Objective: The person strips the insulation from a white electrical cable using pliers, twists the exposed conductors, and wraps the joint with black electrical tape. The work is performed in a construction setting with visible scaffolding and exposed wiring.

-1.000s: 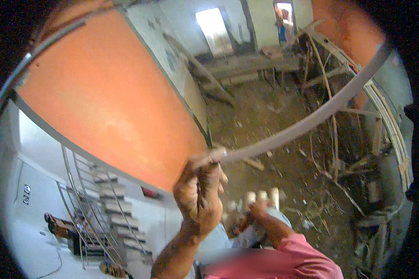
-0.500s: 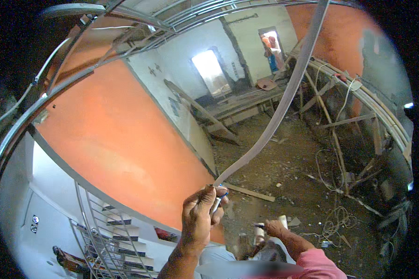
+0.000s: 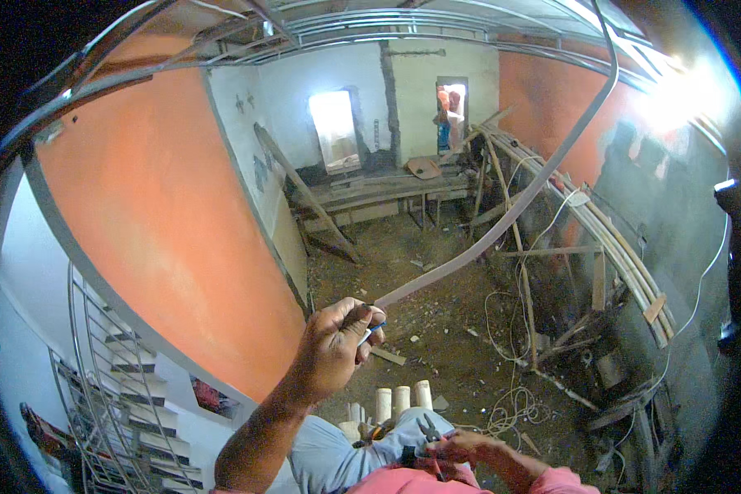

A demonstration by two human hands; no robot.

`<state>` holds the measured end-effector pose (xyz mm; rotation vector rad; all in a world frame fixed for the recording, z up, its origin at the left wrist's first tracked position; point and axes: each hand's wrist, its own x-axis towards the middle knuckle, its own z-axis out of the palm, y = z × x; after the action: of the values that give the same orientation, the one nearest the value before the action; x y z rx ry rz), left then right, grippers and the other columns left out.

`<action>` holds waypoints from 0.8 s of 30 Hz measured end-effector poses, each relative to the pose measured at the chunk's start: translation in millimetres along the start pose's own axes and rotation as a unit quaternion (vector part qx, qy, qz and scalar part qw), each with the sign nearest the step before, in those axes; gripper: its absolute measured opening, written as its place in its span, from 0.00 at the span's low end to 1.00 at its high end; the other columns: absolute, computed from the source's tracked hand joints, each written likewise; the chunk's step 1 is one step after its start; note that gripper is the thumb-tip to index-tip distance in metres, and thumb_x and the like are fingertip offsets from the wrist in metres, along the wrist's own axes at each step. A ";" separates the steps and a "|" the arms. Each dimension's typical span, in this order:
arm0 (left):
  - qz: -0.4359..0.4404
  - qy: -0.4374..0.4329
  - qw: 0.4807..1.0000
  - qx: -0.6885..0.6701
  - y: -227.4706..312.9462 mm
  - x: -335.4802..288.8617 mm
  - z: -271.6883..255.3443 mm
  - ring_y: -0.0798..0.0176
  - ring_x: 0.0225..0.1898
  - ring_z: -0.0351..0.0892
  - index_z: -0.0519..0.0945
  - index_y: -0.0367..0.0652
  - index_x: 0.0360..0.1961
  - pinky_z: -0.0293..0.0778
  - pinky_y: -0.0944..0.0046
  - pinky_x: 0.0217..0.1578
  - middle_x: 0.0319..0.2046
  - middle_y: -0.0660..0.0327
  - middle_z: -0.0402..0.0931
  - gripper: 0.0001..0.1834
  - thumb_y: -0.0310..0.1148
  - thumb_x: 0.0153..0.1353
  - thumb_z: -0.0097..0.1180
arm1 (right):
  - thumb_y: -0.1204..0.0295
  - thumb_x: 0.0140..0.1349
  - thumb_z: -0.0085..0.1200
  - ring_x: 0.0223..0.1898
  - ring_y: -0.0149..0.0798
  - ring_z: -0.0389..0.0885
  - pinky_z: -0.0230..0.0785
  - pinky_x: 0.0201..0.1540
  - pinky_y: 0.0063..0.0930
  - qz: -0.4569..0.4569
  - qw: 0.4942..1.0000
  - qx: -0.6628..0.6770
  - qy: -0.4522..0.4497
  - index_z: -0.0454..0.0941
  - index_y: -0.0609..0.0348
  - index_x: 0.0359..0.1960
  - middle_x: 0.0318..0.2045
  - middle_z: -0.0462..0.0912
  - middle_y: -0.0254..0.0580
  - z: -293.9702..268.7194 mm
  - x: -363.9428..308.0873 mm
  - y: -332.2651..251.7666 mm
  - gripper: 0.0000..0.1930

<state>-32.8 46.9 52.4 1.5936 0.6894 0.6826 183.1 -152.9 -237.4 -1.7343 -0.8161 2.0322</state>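
Head view, tube (image 3: 523,202), end in left grip (image 3: 335,347)

Long strip (image 3: 490,240): I log plain mauve-grey, one tone throughout. Small piece (image 3: 377,327) near its end: blue. Pliers (image 3: 428,426): I read a dark grey head. Sleeve (image 3: 566,482) pink; trousers (image 3: 325,451) pale blue; upright pipes (image 3: 402,400) cream. Left wall (image 3: 165,230): mottled orange. Stairs (image 3: 144,398): I note alternating pale and dark bands. Floor (image 3: 387,247): speckled brown.
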 end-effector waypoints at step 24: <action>-0.036 -0.146 0.988 0.044 18.5 -22.9 -24.8 0.76 0.16 0.69 0.79 0.37 0.39 0.65 0.71 0.17 0.22 0.62 0.78 0.26 0.54 0.72 0.50 | 0.72 0.65 0.56 0.25 0.52 0.79 0.72 0.30 0.42 -0.464 0.632 -0.456 0.421 0.70 0.61 0.65 0.25 0.79 0.51 26.0 -161.7 -180.1 0.25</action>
<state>-65.4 43.4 72.5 1.6982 0.5622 0.3578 170.1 -115.6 2.8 -1.6940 -1.9257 -0.0425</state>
